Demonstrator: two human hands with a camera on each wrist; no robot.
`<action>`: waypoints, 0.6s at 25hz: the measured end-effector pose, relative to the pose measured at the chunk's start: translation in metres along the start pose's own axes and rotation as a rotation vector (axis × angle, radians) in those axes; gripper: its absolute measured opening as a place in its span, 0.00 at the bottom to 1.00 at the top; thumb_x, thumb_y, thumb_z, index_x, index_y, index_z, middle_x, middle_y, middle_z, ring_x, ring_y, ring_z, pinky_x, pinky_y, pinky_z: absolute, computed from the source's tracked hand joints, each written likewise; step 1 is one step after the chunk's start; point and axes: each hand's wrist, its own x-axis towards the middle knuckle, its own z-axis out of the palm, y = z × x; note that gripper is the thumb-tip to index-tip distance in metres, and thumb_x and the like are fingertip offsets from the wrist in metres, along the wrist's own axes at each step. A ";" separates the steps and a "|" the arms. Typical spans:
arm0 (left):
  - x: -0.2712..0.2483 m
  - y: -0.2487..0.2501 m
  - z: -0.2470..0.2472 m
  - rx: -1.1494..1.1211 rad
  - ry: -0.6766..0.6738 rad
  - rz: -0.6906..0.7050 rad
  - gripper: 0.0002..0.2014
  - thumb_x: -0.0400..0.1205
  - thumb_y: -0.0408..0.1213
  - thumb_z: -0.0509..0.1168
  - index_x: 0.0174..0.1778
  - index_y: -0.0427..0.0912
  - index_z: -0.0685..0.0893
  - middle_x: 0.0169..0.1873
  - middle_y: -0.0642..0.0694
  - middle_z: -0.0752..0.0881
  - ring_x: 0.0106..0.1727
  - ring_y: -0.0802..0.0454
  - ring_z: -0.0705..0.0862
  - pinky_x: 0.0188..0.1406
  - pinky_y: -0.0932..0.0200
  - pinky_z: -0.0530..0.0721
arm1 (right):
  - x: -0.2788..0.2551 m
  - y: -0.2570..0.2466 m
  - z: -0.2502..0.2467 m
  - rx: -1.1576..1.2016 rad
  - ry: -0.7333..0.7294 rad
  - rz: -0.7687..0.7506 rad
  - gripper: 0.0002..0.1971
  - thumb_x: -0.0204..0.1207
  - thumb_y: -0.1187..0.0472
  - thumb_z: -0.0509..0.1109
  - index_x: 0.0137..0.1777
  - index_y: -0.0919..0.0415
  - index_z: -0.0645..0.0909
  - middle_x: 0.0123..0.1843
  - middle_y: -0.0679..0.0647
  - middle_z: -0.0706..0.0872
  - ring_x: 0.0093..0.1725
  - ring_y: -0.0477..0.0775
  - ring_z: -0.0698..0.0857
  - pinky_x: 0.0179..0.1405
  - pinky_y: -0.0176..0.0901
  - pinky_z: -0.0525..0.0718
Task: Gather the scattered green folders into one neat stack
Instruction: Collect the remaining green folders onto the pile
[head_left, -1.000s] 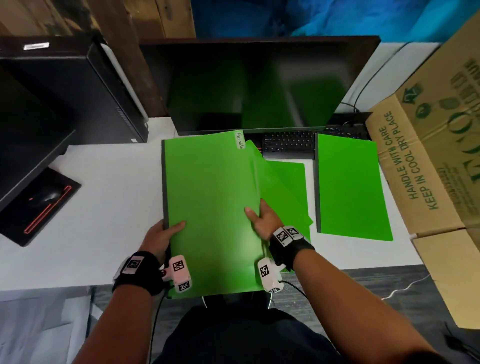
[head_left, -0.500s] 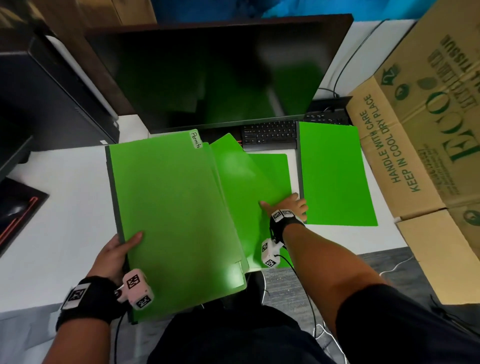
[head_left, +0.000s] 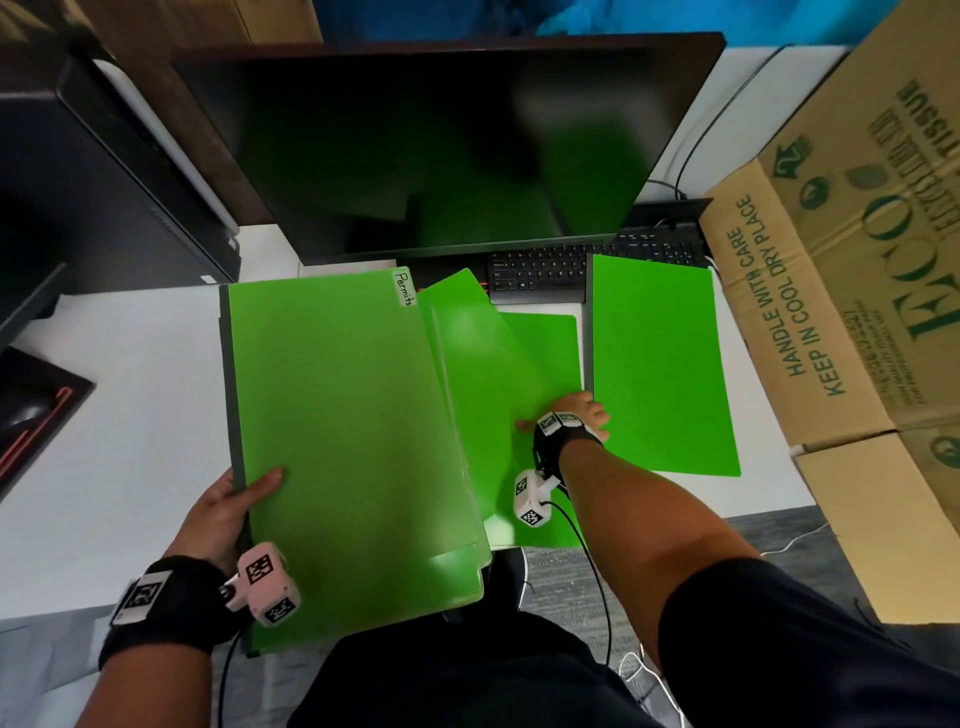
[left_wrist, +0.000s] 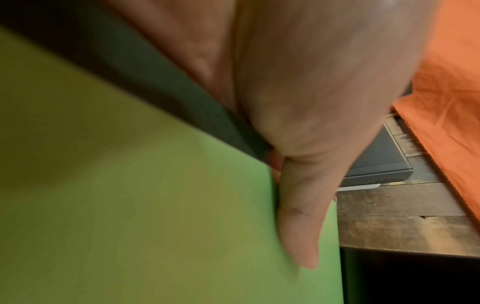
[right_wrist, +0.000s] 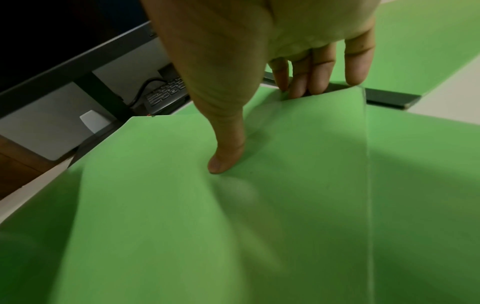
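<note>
My left hand (head_left: 244, 499) grips the dark spine of a stack of green folders (head_left: 343, 415), thumb on the top cover, which carries a "Permits" label (head_left: 405, 287). The left wrist view shows the left hand (left_wrist: 298, 205) with the thumb flat on the green cover (left_wrist: 130, 205). The stack overhangs the table's front edge. To its right lie two loose green folders (head_left: 493, 374), overlapping and skewed. My right hand (head_left: 571, 415) pinches their right edge. In the right wrist view the right hand (right_wrist: 267, 123) has its thumb on top and its fingers (right_wrist: 319, 67) curled over the far edge. Another green folder (head_left: 660, 364) lies flat further right.
A dark monitor (head_left: 447, 145) stands at the back of the white table (head_left: 130, 389), with a black keyboard (head_left: 545, 270) under it. A big cardboard box (head_left: 857, 312) walls off the right side. A black computer case (head_left: 104, 182) and a mouse pad (head_left: 31, 410) are at the left.
My right hand let go of the held stack and moved right onto the loose folders' right edge. My left hand now holds the stack alone, shifted leftward.
</note>
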 end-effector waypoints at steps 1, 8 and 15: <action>0.000 0.001 0.000 0.002 0.010 0.008 0.19 0.75 0.37 0.71 0.63 0.44 0.85 0.53 0.37 0.92 0.48 0.39 0.90 0.54 0.40 0.84 | 0.000 0.002 0.000 0.010 -0.008 -0.002 0.59 0.49 0.31 0.81 0.74 0.66 0.62 0.72 0.65 0.74 0.71 0.64 0.74 0.64 0.57 0.77; 0.006 0.001 -0.007 0.028 0.044 0.000 0.15 0.79 0.33 0.67 0.62 0.42 0.86 0.52 0.36 0.91 0.44 0.40 0.92 0.53 0.40 0.85 | -0.006 -0.007 0.014 -0.014 0.036 -0.005 0.61 0.48 0.28 0.79 0.72 0.69 0.63 0.68 0.65 0.75 0.66 0.63 0.78 0.63 0.52 0.78; 0.003 0.005 -0.006 0.078 0.025 0.033 0.11 0.82 0.30 0.64 0.59 0.42 0.85 0.47 0.44 0.94 0.45 0.47 0.92 0.45 0.52 0.89 | 0.013 -0.027 0.034 0.075 -0.076 0.049 0.35 0.70 0.45 0.75 0.69 0.65 0.70 0.61 0.62 0.77 0.57 0.61 0.77 0.53 0.54 0.79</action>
